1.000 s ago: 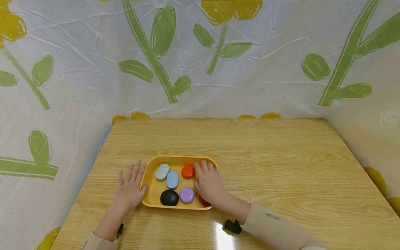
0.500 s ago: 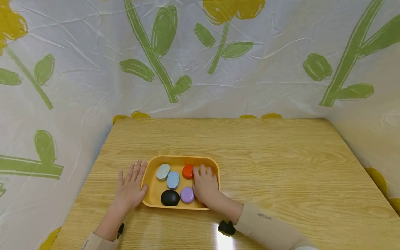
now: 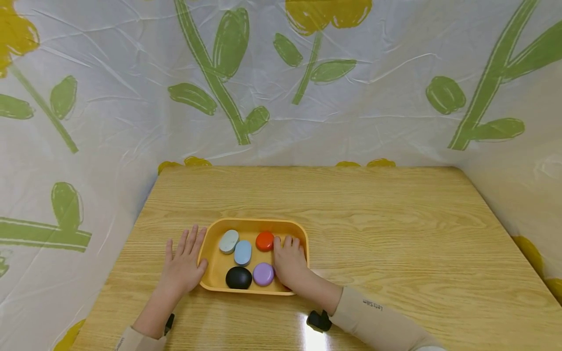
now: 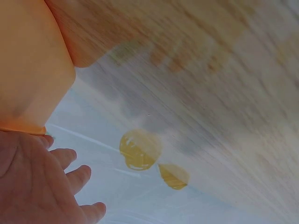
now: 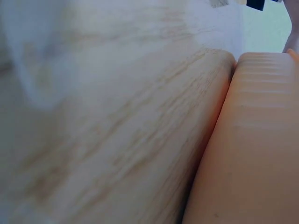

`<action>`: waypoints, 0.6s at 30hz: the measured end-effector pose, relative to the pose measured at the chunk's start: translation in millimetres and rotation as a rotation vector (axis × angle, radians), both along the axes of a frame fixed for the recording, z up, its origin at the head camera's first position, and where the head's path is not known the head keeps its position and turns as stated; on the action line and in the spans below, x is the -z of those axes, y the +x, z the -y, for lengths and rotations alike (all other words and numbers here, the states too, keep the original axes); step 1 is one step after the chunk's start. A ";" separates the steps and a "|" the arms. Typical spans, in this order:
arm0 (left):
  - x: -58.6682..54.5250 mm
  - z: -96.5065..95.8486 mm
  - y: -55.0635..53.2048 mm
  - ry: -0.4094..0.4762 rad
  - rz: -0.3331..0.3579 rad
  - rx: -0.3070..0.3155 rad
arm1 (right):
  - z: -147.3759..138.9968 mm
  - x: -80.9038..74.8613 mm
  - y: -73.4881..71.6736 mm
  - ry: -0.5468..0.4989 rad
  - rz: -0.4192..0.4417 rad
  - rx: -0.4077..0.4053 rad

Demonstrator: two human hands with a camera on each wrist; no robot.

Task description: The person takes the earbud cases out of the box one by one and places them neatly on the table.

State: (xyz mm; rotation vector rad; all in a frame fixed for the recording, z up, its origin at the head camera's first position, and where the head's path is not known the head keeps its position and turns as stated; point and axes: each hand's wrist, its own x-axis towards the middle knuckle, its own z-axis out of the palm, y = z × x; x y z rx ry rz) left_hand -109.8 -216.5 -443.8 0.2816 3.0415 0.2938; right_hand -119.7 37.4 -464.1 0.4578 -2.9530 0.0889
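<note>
A yellow-orange tray [image 3: 254,292] sits on the table with several smooth, rounded pieces in it. In the head view these are a pale grey-green oval [image 3: 229,242], a light blue oblong [image 3: 243,252], a black oval [image 3: 239,278], a purple disc [image 3: 263,274] and an orange-red disc [image 3: 265,241]. My left hand [image 3: 184,268] lies spread along the tray's left side, thumb at the rim. Inside the tray's right end is my right hand [image 3: 290,263], fingers bent downward beside the orange-red disc. Whatever is under its palm and fingertips is hidden.
The wooden table [image 3: 386,234] reaches back and right beyond the tray. A pale sheet [image 3: 307,131] with green and yellow plant drawings hangs around the table. The right wrist view shows the tray's outer wall [image 5: 252,154] and tabletop, without the right fingers.
The right hand has come slightly down and left in the tray, its fingers now more bent. A dark red piece, partly visible earlier, is covered by it. The left hand stays put.
</note>
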 end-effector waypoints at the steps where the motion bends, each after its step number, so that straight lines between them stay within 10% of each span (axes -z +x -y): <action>1: 0.0 -0.1 0.0 0.000 0.001 -0.001 | 0.2 0.0 0.2 0.001 -0.001 0.003; 8: 0.0 -0.5 -0.4 0.004 0.002 -0.002 | -1.2 -2.0 -1.9 0.018 -0.026 -0.020; 18: 0.3 -1.2 -0.7 -0.005 -0.003 -0.001 | -27.5 -36.5 -22.4 -0.137 -0.277 -0.184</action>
